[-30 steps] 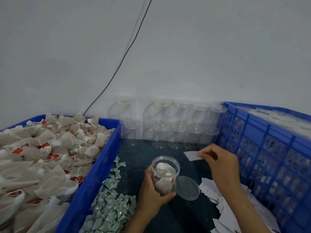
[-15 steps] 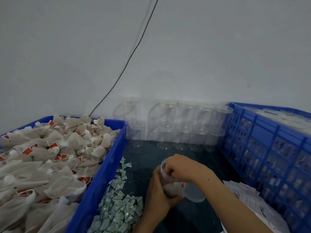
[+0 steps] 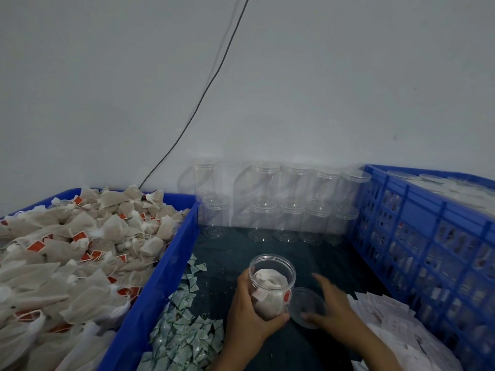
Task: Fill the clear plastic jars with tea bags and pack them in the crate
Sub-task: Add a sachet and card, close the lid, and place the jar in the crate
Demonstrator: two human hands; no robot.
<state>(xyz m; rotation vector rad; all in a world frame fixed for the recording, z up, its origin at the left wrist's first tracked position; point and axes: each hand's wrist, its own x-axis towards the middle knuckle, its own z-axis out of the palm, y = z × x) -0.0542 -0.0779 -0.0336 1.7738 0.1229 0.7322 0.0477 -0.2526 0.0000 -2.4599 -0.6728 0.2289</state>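
My left hand [image 3: 247, 314] grips a clear plastic jar [image 3: 272, 283] full of tea bags, open at the top, on the dark mat. Its clear lid [image 3: 304, 303] lies flat just right of the jar. My right hand [image 3: 330, 307] hovers over that lid with spread fingers, the thumb touching its near rim; the hand is motion-blurred. A blue bin [image 3: 160, 285] heaped with tea bags [image 3: 75, 253] fills the left. A blue slatted crate [image 3: 417, 231] holding lidded jars stands on the right.
Empty lidded jars [image 3: 278, 204] are stacked two high along the back wall. Small green-white sachets [image 3: 184, 336] are strewn by the bin. White paper slips [image 3: 388, 325] pile up beside the crate. A black cable [image 3: 203, 95] runs down the wall.
My right hand brought a paper slip over the jar mouth and pressed it in, then pulled away to the right and came down over the lid. The left hand kept hold of the jar.
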